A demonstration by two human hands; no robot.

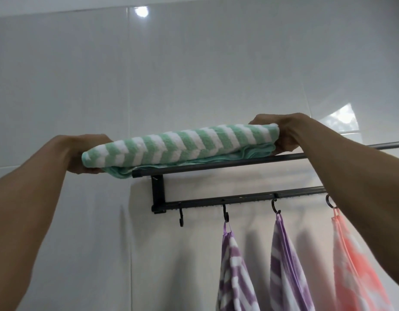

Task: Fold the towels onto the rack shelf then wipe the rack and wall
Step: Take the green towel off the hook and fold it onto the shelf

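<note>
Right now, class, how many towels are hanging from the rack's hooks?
3: one purple striped towel on the second hook from the left, another purple striped towel on the third, and a pink towel at the right. The right forearm may hide more.

green-white folded towel | on black rack top shelf, tilted
</note>
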